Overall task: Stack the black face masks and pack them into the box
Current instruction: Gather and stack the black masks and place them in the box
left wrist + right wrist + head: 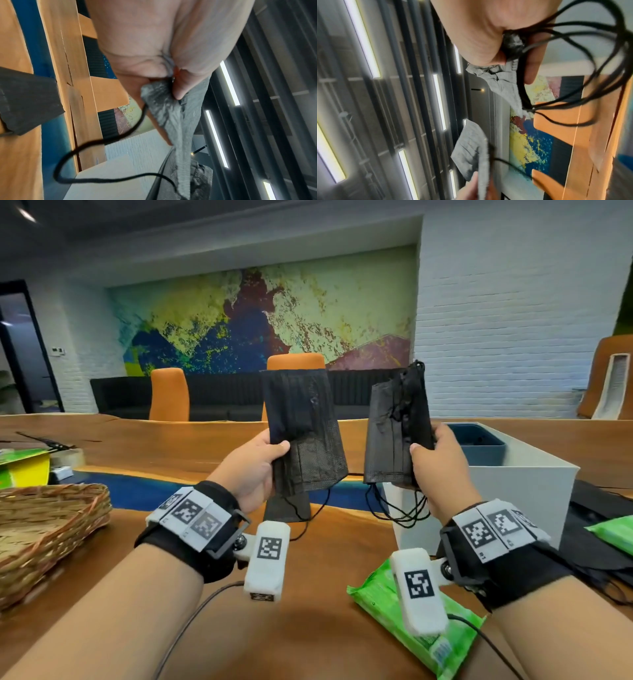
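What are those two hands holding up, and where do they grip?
Left hand pinches one black mask at its lower part; right hand grips a small stack of masks near its lower edge.

Matt woven-look cloth masks (305, 433), glossy wooden table (325, 628), wicker basket (44, 529)

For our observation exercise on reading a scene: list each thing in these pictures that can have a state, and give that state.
Left hand: grips one black mask.
Black mask: held upright, ear loop dangling.
Right hand: grips a bunch of masks.
Bunch of masks: held upright, uneven, loops dangling.
White box: open, on the table.
Wicker basket: on the table.
Green wipes pack: lying flat.
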The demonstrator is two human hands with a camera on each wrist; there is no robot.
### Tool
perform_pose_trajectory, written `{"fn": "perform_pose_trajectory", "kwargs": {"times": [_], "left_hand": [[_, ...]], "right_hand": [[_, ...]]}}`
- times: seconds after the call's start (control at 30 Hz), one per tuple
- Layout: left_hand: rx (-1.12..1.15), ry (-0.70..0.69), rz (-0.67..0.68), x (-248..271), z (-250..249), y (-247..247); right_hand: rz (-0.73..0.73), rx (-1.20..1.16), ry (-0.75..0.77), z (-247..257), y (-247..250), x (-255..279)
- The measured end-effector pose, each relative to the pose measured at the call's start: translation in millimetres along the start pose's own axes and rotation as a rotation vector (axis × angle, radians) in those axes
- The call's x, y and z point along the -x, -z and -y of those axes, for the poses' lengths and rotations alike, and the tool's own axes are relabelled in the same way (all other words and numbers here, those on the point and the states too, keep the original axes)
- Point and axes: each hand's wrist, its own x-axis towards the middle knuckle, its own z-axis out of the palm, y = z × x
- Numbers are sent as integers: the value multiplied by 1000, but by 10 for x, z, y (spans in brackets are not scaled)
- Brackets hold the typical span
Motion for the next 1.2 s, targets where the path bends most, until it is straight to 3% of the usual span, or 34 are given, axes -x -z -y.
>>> {"fn": "perform_pose_trajectory", "kwargs": {"times": [0.13, 0.33, 0.47, 0.6, 0.9, 1.2], "left_hand": [[-3, -9, 54, 2, 4, -126], [-88, -30, 65, -43, 54, -385], [-164, -21, 42, -87, 87, -456], [-214, -17, 31, -116, 115, -456], [-183, -17, 26, -129, 121, -452], [-176, 66, -9, -150, 62, -356]], "right_hand": [[107, -1, 16, 14, -69, 53], [281, -254, -184, 33, -274, 139], [325, -367, -244, 4, -315, 163], [278, -350, -280, -38, -341, 154], [345, -402, -235, -41, -335, 166], [289, -217, -95, -40, -308, 152]]}}
